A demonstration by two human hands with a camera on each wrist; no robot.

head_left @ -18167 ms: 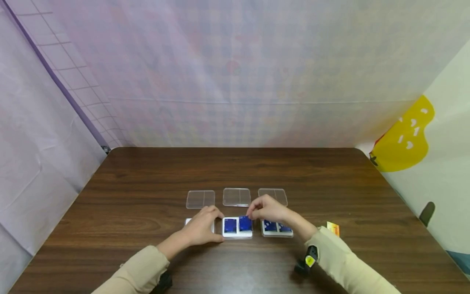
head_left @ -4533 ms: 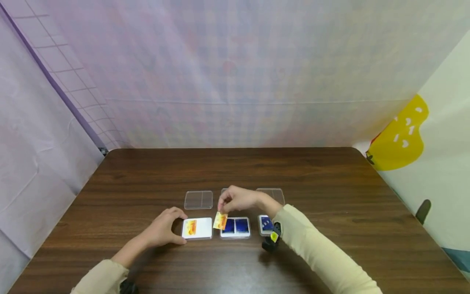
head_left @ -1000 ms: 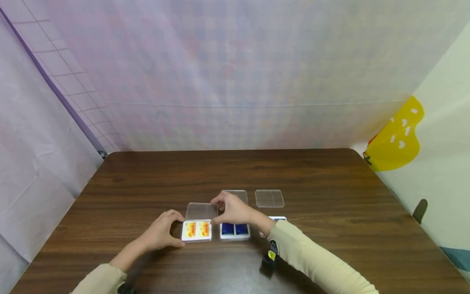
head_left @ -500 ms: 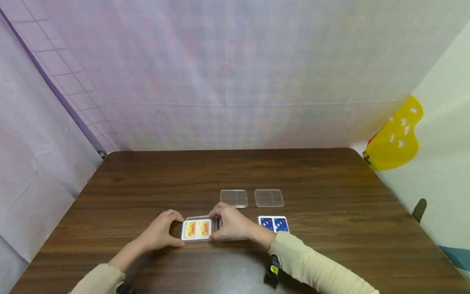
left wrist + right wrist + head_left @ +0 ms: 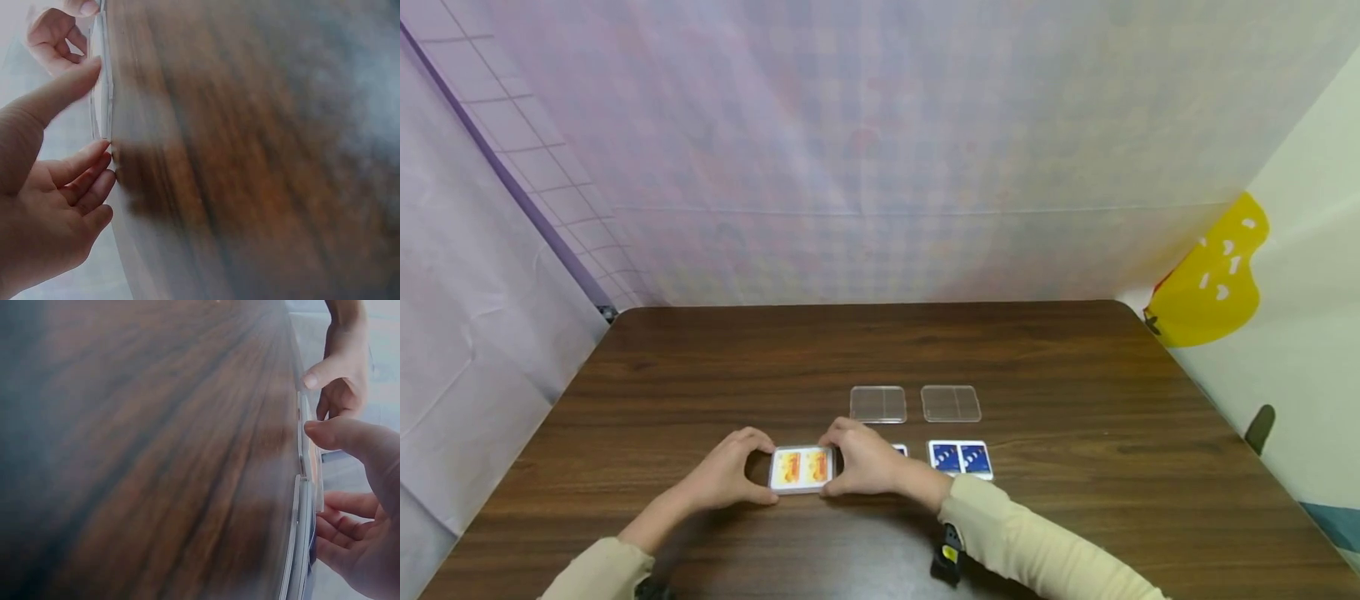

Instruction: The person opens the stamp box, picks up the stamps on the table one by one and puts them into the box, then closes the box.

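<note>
In the head view, my left hand [image 5: 726, 472] grips the left edge of a flat clear plastic case [image 5: 802, 487], thumb at the near corner and fingers at the far one. Two yellow-and-orange printed squares [image 5: 790, 468] lie side by side on its white inside. My right hand [image 5: 868, 460] holds a clear lid by its right end, over this case; whether the lid sits fully down cannot be told. Both wrist views show the case [image 5: 100, 94] edge-on between the two hands. A middle case [image 5: 900, 450] is mostly hidden behind my right hand.
Farther right lies a white case with two blue printed squares [image 5: 959, 457]. Behind the row, two clear lids [image 5: 877, 404] lie flat on the brown wooden table [image 5: 700, 358]. A pale patterned curtain [image 5: 880, 167] hangs beyond the table's back edge.
The right hand took the leftmost lid and brought it down over the left case. Earlier it brought a second yellow-and-orange square to that case. The left hand stays at the case's left edge.
</note>
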